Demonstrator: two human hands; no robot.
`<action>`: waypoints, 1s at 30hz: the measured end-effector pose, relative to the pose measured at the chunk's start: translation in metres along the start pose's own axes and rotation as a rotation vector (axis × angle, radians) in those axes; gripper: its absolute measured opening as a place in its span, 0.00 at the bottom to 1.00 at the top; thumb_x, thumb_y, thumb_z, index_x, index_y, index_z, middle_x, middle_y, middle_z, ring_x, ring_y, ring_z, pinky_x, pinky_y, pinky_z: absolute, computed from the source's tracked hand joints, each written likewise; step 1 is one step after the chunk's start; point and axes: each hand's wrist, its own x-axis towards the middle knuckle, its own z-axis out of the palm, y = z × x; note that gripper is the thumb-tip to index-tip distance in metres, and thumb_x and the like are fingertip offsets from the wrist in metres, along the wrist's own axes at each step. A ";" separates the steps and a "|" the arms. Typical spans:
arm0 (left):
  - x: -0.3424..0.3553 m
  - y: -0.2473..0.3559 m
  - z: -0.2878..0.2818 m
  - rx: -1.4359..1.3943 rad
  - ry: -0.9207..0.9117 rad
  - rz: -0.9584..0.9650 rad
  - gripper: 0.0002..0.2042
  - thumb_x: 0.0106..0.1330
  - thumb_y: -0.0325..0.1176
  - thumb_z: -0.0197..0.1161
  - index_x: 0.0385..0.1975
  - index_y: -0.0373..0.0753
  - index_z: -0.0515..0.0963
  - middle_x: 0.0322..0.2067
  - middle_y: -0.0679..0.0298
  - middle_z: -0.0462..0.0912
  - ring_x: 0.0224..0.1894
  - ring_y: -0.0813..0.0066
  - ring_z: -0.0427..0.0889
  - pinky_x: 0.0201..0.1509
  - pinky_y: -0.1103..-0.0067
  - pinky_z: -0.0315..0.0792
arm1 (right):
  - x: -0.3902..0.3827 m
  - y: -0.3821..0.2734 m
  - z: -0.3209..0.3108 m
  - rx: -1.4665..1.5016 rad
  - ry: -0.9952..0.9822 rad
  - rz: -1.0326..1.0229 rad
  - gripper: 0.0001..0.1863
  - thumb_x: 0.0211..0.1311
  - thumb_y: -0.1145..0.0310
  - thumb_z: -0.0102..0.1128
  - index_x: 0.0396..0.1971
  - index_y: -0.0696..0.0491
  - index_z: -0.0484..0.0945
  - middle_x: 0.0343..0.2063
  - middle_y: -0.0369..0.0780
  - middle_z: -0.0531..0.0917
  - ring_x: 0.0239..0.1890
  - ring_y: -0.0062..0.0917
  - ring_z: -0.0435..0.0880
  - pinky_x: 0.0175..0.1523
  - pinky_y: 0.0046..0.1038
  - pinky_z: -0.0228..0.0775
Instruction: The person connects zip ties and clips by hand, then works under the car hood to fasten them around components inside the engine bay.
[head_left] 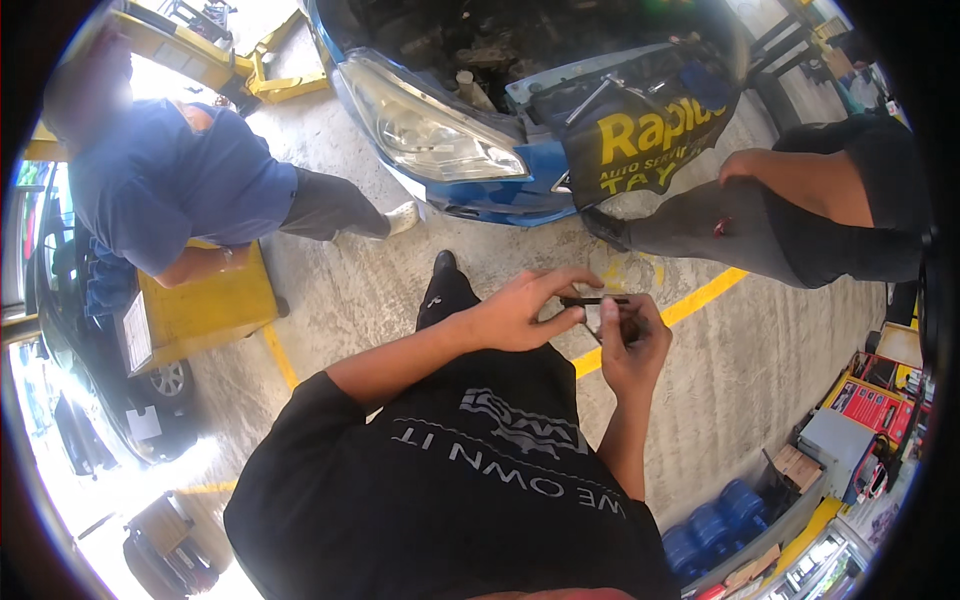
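In front of my torso, my two hands meet around a small dark slim piece (596,301), too small to name its kind. My left hand (522,312) reaches in from the left, its thumb and forefinger curved about the piece's left end. On the other side, my right hand (638,348) has its thumb pressed against the right end, with the fingers curled behind. The fingers partly hide the piece. Beyond my hands stands a blue car (480,205) with its engine bay exposed and a cloudy headlight (430,120).
Wrenches (594,100) lie on a dark fender cover (640,140). A person in blue (190,170) stands left beside a yellow cart (215,310); another person's leg (710,225) is at right. Blue water jugs (715,525) and a tool-laden bench (850,440) are lower right.
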 end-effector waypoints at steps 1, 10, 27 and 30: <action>-0.001 0.002 0.006 -0.059 0.036 0.012 0.13 0.71 0.27 0.59 0.53 0.35 0.74 0.41 0.53 0.85 0.42 0.56 0.87 0.44 0.68 0.78 | 0.001 0.000 0.002 0.000 -0.067 0.032 0.07 0.66 0.70 0.67 0.33 0.56 0.79 0.17 0.32 0.81 0.16 0.08 0.67 0.21 0.18 0.56; -0.014 0.010 0.011 0.026 0.309 -0.110 0.11 0.72 0.26 0.61 0.51 0.35 0.74 0.32 0.62 0.83 0.28 0.81 0.77 0.32 0.81 0.70 | 0.010 0.001 -0.005 0.199 -0.095 -0.017 0.06 0.75 0.72 0.54 0.43 0.58 0.76 0.22 0.31 0.72 0.24 0.13 0.66 0.29 0.19 0.60; -0.017 0.021 0.016 -0.006 0.377 -0.156 0.06 0.68 0.26 0.67 0.41 0.35 0.81 0.29 0.67 0.85 0.24 0.89 0.73 0.25 0.86 0.63 | -0.002 0.006 -0.021 -0.046 -0.026 -0.191 0.11 0.77 0.66 0.52 0.44 0.57 0.79 0.31 0.38 0.83 0.25 0.18 0.75 0.33 0.22 0.67; -0.017 0.020 0.021 -0.027 0.369 -0.177 0.06 0.67 0.26 0.68 0.41 0.35 0.81 0.31 0.66 0.86 0.24 0.89 0.75 0.24 0.86 0.65 | -0.005 0.009 -0.028 -0.046 -0.036 -0.126 0.13 0.78 0.64 0.50 0.44 0.58 0.80 0.31 0.38 0.83 0.25 0.17 0.74 0.33 0.21 0.66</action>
